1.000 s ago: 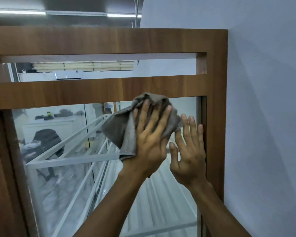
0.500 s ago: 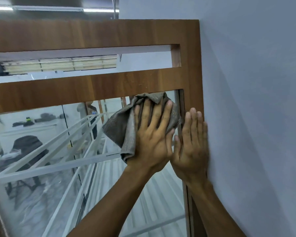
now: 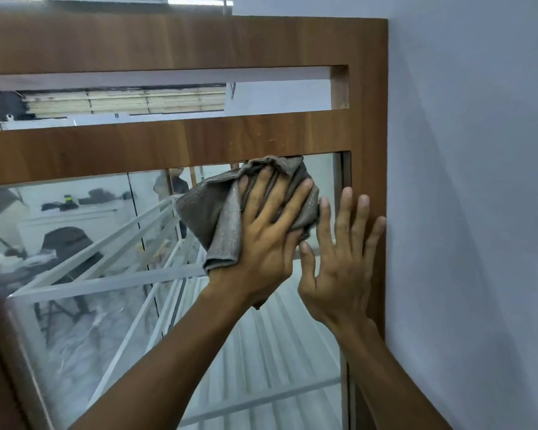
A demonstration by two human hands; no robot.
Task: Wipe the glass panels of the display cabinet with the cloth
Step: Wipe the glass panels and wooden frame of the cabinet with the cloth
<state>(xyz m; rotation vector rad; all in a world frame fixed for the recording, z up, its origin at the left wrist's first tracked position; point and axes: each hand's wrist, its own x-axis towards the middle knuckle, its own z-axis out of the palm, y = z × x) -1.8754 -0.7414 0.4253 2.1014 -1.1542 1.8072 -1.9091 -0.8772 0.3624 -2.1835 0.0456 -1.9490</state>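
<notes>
A wooden display cabinet [image 3: 180, 144] fills the view, its large glass panel [image 3: 84, 243] framed in brown wood. My left hand [image 3: 267, 237] presses a crumpled grey cloth [image 3: 212, 218] flat against the glass near the panel's top right corner, fingers straight and spread. My right hand [image 3: 339, 265] lies flat beside it, fingers spread over the right edge of the glass and the wooden side post [image 3: 367, 135]. The cloth's top touches the lower edge of the wooden crossbar.
A pale wall [image 3: 472, 181] meets the cabinet's right side. White shelf frames [image 3: 106, 280] show behind the glass, along with reflections of a room. A narrow open slot [image 3: 199, 94] runs through the cabinet's top.
The view has shifted so the cabinet sits a little differently in frame. My left hand and cloth stay at the top right corner; my right hand's fingers have spread wider on the post.
</notes>
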